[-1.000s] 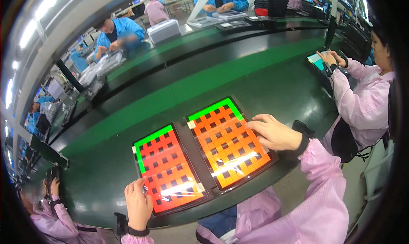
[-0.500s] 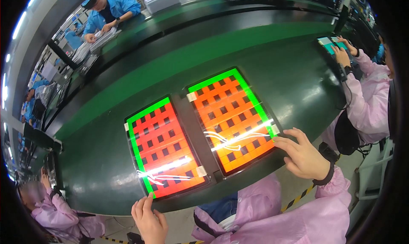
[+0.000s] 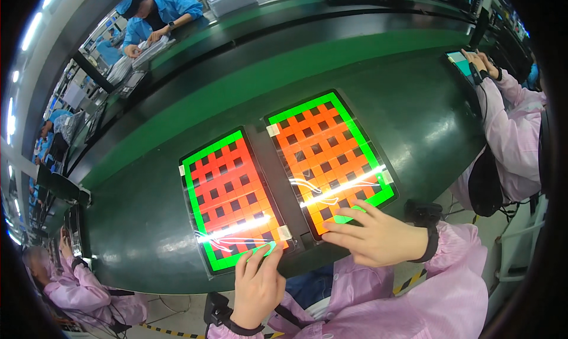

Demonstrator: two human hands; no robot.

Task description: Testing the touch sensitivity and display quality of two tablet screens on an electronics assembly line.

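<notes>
Two tablets lie side by side on the green work surface, each lit with a grid of dark squares and a green border. The left tablet (image 3: pixel 229 179) is mostly red, the right tablet (image 3: pixel 322 155) mostly orange. My left hand (image 3: pixel 258 288) rests its fingertips at the lower edge of the left tablet's screen, near the right corner. Fingers spread, my right hand (image 3: pixel 381 238) reaches over the lower edge of the right tablet, fingertips on or just above the glass. Neither hand holds anything. Glare streaks cross both screens.
Small pale tabs (image 3: pixel 284 232) stick to the tablets' edges. At right, a person in a pink sleeve (image 3: pixel 515 117) handles another tablet (image 3: pixel 460 63). Another person (image 3: pixel 77 286) sits at lower left. Across the bench, a person in blue (image 3: pixel 171 10) works beside a white stack (image 3: pixel 232 0).
My left hand has slid right along the left tablet's lower edge, where green now fills the border. My right hand has moved left along the other's lower edge, and green now shows there.
</notes>
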